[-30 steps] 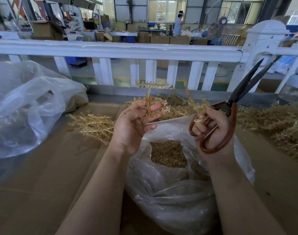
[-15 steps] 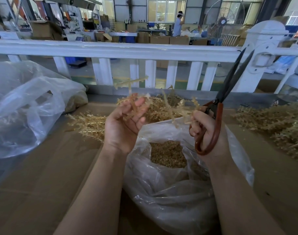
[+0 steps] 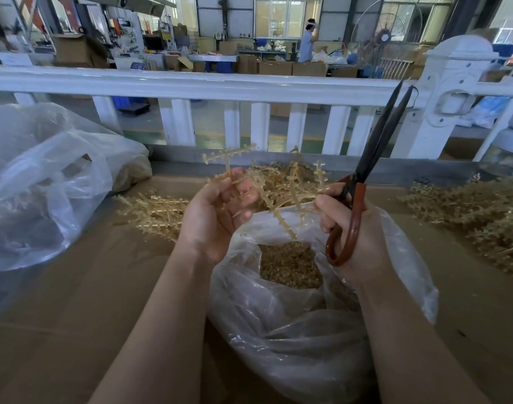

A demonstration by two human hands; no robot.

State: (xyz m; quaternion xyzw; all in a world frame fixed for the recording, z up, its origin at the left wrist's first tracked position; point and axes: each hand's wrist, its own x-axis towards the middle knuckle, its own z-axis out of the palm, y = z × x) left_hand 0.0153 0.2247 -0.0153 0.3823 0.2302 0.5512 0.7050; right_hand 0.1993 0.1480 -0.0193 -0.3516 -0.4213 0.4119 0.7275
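Note:
My left hand (image 3: 217, 214) is raised palm up and holds yellowish plastic sprue branches (image 3: 229, 161) between thumb and fingers. My right hand (image 3: 342, 228) grips large scissors (image 3: 375, 150) with red-brown loop handles; the dark blades point up and stand slightly apart. The right fingers also pinch another sprue piece (image 3: 281, 220) that hangs over a clear plastic bag (image 3: 293, 330). The bag's mouth is open beneath both hands and holds a heap of small tan cut parts (image 3: 290, 266).
Loose sprue piles lie on the cardboard-covered table (image 3: 74, 316): one pile at left (image 3: 153, 211), one behind the hands (image 3: 281, 176), one at right (image 3: 477, 211). A large clear bag (image 3: 39, 182) sits at far left. A white railing (image 3: 220, 83) bounds the back.
Both hands drew apart, splitting the sprue cluster between them. The scissors swung from tilted right to nearly upright. My left hand shifted left with its branch.

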